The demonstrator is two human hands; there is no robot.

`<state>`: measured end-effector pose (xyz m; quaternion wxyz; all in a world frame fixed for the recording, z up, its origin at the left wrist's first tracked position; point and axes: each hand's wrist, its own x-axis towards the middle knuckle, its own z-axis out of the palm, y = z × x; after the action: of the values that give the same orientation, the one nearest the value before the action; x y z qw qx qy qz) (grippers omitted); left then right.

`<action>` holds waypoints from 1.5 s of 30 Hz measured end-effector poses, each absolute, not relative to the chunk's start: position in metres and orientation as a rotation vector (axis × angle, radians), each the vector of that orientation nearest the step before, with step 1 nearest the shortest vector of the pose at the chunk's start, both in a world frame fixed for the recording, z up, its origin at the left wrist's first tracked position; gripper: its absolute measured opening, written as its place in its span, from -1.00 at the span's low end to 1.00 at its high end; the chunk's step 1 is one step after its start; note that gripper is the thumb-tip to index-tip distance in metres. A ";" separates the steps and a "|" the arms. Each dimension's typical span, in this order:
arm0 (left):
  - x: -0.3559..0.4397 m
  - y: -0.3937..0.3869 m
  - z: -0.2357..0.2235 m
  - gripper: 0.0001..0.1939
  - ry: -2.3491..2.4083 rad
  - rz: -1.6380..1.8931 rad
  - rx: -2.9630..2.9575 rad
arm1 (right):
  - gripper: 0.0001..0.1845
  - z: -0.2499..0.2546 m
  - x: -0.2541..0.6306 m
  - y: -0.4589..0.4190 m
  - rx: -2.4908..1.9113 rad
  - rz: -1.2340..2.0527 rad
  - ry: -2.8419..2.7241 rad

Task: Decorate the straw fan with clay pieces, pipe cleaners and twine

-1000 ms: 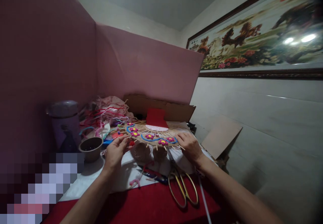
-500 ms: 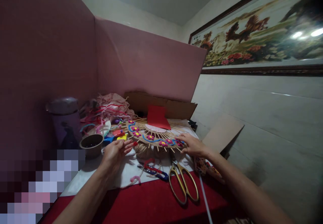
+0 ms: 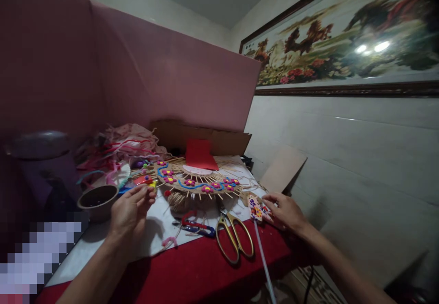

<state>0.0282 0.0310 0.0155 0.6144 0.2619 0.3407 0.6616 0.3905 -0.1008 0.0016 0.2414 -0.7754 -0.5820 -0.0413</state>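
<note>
My left hand (image 3: pixel 130 208) is raised over the white sheet (image 3: pixel 147 237), its fingers pinched together. Whatever they hold, if anything, is too small to name; a yellow piece (image 3: pixel 153 184) shows just behind the fingertips. At the right, my right hand (image 3: pixel 288 210) reaches over a floral-patterned glue gun (image 3: pixel 255 208) with a clear glue stick (image 3: pixel 263 260) at its back. Its fingers are extended at the handle's far side, and the thumb is hidden. Between the hands lies a curved cardboard band (image 3: pixel 180 184) with magenta-and-yellow flowers, blue wavy cord and thin sticks poking out.
Gold-handled scissors (image 3: pixel 236 237) and a blue-handled tool (image 3: pixel 204 230) lie in front of the band. A dark cup (image 3: pixel 98 201) stands left, with pink yarn (image 3: pixel 132 137) behind. Red paper (image 3: pixel 200 154) rests near a cardboard strip (image 3: pixel 226 140). Red cloth (image 3: pixel 178 272) covers the front.
My right hand has left the flowered band and moved right to the glue gun. My left hand has drawn back left, and its fingers have closed into a pinch. The view has turned right.
</note>
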 end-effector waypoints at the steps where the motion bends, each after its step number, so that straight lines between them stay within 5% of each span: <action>1: 0.028 0.031 0.017 -0.85 0.766 1.539 0.621 | -0.68 -0.002 0.391 -0.104 -2.125 -0.086 -1.618; 9: 0.028 0.031 0.015 -0.90 0.647 1.531 0.705 | -0.54 -0.017 0.387 -0.118 -2.253 0.124 -1.619; 20: 0.032 0.024 0.021 -0.86 0.698 1.488 0.672 | -0.73 -0.025 0.402 -0.106 -1.973 -0.007 -1.717; 26: 0.031 0.025 0.017 -0.86 0.708 1.472 0.675 | -0.66 -0.014 0.405 -0.100 -1.860 0.257 -1.785; 34: 0.031 0.027 0.016 -0.90 0.688 1.484 0.693 | -0.68 -0.015 0.415 -0.105 -1.750 0.465 -1.518; 39: 0.038 0.019 0.021 -0.87 0.572 1.460 0.777 | -0.48 -0.007 0.400 -0.121 -1.518 0.518 -1.149; 45: 0.045 0.000 0.026 -0.81 0.471 1.112 0.866 | -0.46 0.010 0.344 -0.140 -1.287 0.787 -0.909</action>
<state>0.0454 -0.0003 0.0264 0.7364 0.3942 0.2146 0.5062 0.3438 -0.1403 0.0098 0.6367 -0.5634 -0.3979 0.3447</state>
